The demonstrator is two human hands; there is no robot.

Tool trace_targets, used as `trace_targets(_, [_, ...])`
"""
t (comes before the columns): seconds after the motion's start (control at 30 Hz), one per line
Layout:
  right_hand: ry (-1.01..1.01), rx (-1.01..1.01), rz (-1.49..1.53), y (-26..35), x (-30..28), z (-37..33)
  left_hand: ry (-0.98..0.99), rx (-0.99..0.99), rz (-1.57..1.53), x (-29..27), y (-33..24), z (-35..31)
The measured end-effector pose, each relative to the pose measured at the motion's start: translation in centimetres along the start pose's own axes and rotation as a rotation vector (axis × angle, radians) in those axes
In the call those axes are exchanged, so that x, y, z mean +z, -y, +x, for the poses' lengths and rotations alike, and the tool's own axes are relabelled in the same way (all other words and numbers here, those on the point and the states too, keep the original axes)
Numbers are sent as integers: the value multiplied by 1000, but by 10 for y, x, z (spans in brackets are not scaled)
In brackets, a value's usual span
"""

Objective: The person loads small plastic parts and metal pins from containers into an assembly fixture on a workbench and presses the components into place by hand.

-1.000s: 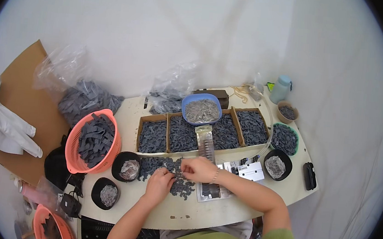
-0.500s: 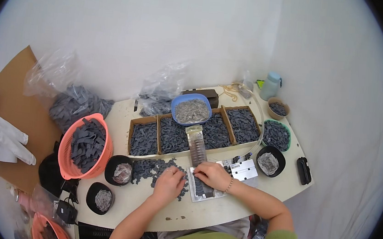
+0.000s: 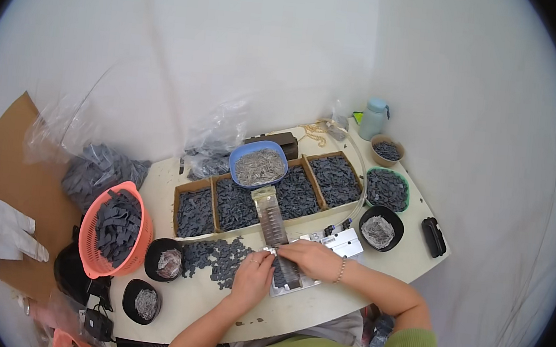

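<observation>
My left hand (image 3: 253, 278) has its fingers pressed together at the left edge of a metal fixture (image 3: 294, 287). My right hand (image 3: 310, 258) reaches over the upper part of that fixture, fingers bent and close to my left fingertips. Whatever the fingertips pinch is too small or hidden to tell. Dark grey pieces lie in a row in the fixture, partly under my right hand. A long clear strip (image 3: 272, 221) with rows of small marks runs from the fixture's far end toward a blue bowl (image 3: 237, 175). Loose dark grey pieces (image 3: 219, 261) are scattered left of my left hand.
Behind stands a divided cardboard tray (image 3: 214, 201) full of grey pieces. Black bowls (image 3: 157, 271) of small shiny parts sit on both sides. A coral basket (image 3: 87, 242) stands left; a green bowl (image 3: 407, 198), a bottle (image 3: 373, 119) and a black case (image 3: 434, 237) stand right.
My left hand has moved from the scattered grey pieces rightward to the fixture, meeting my right fingertips. The whole view has shifted slightly.
</observation>
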State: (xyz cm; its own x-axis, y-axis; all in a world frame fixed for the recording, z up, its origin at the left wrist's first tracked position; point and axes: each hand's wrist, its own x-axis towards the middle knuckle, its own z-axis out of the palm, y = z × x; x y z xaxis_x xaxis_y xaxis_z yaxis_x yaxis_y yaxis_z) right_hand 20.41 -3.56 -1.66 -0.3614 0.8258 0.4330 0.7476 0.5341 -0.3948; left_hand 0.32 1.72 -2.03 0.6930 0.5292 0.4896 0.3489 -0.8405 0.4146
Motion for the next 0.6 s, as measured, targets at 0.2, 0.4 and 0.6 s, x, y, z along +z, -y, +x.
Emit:
trace_targets(0.2, [-307,294,-115,-31,-81,-35,31,2,164,4,-4,5])
trace_targets(0.4, [-531,619,-53,-84,-128,-79,-37,-25,-50,4,13,15])
trace_targets(0.6, [-420,775,-281,-134,-137,-100,-5,77,83,4,9,11])
